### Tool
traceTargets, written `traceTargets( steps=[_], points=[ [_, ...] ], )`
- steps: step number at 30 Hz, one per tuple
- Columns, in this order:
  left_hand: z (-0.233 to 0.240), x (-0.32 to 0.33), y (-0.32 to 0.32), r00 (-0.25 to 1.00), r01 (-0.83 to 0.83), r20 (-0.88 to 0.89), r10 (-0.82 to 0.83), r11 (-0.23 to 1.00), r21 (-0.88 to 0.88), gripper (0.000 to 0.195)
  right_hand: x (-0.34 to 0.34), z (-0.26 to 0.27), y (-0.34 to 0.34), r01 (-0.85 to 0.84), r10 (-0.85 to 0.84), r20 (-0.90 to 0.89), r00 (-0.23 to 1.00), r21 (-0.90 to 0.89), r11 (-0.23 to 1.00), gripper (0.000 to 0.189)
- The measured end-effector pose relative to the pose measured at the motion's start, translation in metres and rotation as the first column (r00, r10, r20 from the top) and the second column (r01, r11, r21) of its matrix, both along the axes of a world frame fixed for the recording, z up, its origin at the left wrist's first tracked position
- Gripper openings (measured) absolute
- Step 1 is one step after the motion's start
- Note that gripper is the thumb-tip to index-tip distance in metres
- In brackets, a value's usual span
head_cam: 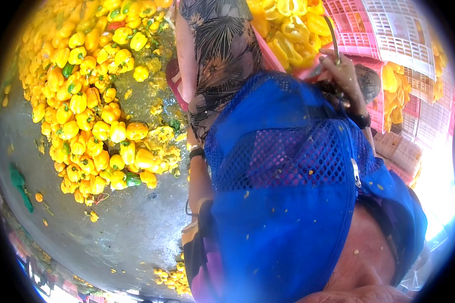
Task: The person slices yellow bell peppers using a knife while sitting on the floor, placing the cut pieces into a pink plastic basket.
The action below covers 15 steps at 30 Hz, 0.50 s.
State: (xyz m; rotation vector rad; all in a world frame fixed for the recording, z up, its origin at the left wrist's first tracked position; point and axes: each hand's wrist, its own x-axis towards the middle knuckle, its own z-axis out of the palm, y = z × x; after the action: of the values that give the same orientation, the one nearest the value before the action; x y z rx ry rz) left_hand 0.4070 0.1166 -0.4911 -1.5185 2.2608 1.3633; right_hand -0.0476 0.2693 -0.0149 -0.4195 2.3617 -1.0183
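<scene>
My right hand [339, 72], with a dark band at the wrist, is raised at the upper right. Its fingers grip a slim, dark, curved object [333, 39], possibly a knife. A greyish piece by the fingers is too blurred to name. Beside that hand, halved yellow bell peppers [294, 36] fill a pink crate [268, 53]. My left forearm [200, 181] runs up to a black wristband beside my patterned trousers [223, 49]. Only a sliver of my left hand [192, 139] shows; the leg hides its fingers.
Whole yellow bell peppers [94, 113] lie heaped on the wet grey floor [136, 223] to the left. Pink and white plastic crates [398, 30] are stacked at the right, some holding peppers. A green cloth-like scrap [21, 187] lies at far left. My blue mesh-panelled garment [280, 227] fills the centre.
</scene>
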Motion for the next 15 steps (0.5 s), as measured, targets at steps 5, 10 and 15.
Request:
traceTargets(
  steps=[5,10,15],
  points=[
    [-0.021,0.002,-0.007,0.952,-0.252,-0.062,0.3,0.883,0.396,0.038,0.005,0.004,-0.007,-0.049,0.048,-0.022,0.999,-0.04,0.998,0.034],
    [0.123,-0.013,-0.042,0.864,-0.298,-0.247,0.439,0.841,0.453,0.037,0.009,0.015,-0.001,-0.042,0.048,0.034,0.998,-0.143,0.989,0.032],
    [0.312,-0.076,-0.108,0.511,-0.356,-0.45,0.733,0.656,0.665,0.043,0.035,0.052,-0.041,-0.101,0.155,0.209,0.966,-0.245,0.964,0.034]
  ],
)
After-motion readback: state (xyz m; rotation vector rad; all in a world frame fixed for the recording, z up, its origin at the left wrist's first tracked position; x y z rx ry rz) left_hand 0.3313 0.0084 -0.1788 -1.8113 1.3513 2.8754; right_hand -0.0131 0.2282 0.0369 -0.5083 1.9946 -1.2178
